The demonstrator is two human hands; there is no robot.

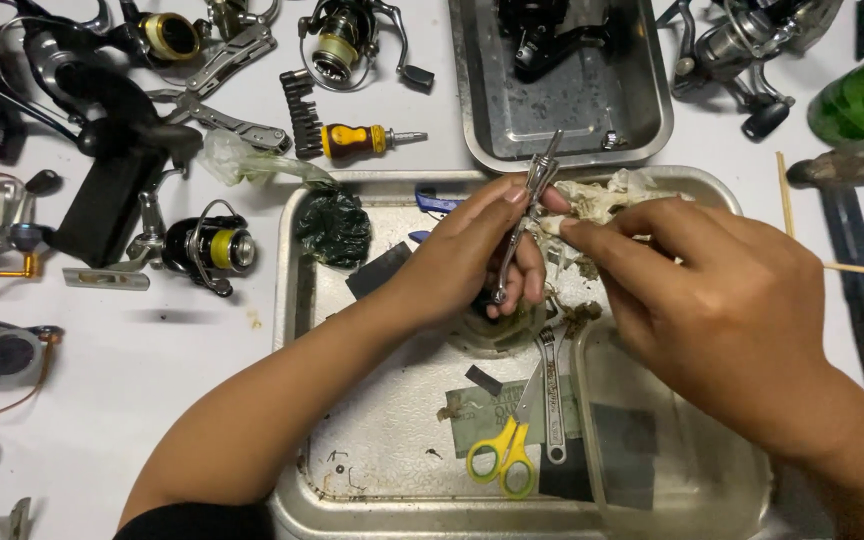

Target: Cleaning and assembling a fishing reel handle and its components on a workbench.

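Over the near metal tray [292, 300], the left hand [472, 255] is gripping a slim metal reel part [530, 215] upright between thumb and fingers, raising it clear of the tray so its upper end is open to the other hand. The right hand [712, 300] is pinching a crumpled, soiled tissue [602, 200] against the top of that part, seemingly wiping it, though the contact spot is partly hidden behind the fingers. Under the hands, yellow-handled scissors [502, 455] and a small wrench [552, 400] are lying on the tray floor, within easy reach. A fishing reel with yellow line [214, 248] is resting on the white table [152, 370] just left of the tray, and a yellow-handled screwdriver [362, 140] is lying farther back.
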